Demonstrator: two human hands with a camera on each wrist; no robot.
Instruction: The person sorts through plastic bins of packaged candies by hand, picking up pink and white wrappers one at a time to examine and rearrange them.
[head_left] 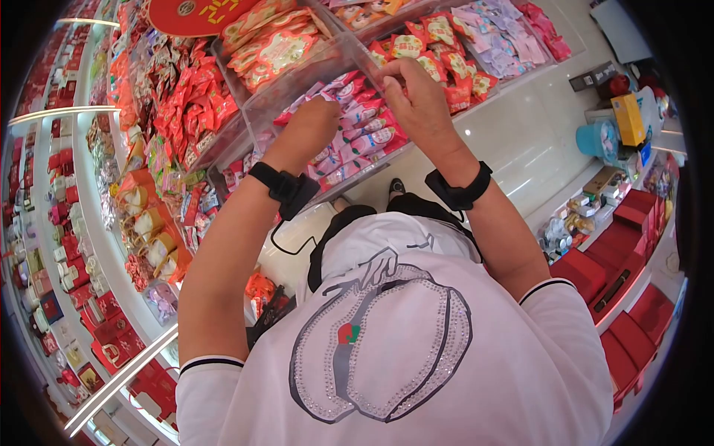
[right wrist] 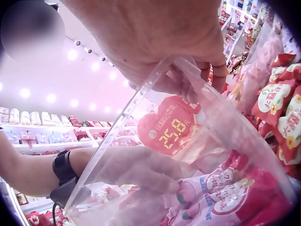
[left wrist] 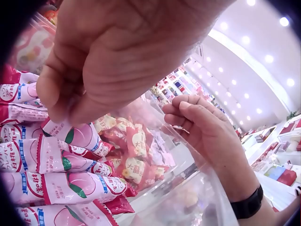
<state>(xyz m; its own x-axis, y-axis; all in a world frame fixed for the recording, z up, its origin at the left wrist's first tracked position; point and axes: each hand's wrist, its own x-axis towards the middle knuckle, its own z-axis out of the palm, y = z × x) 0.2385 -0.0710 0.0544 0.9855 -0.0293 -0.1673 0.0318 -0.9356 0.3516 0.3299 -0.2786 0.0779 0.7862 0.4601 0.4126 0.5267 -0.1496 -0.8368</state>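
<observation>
In the head view my left hand (head_left: pixel 309 128) is down in a clear bin of pink-and-white candy packets (head_left: pixel 372 141) printed with a peach. Its thumb and fingertips pinch the end of one candy packet (left wrist: pixel 57 128) in the left wrist view; the palm hides part of the grip. My right hand (head_left: pixel 422 104) is at the bin's far right corner, its fingers loosely bent and nothing visible in them. Through the clear bin wall (right wrist: pixel 117 122), the right wrist view shows the right fingers near the rim and the left hand (right wrist: pixel 141 167) among the packets.
Beside this bin are bins of red candy packets (head_left: pixel 282 48), more red packets (head_left: pixel 439 56) and pale purple packets (head_left: pixel 494 33). A red price sign (right wrist: pixel 167 125) stands behind. Shelves of red boxes (head_left: pixel 111 327) line the left; a blue bucket (head_left: pixel 595 140) stands at right.
</observation>
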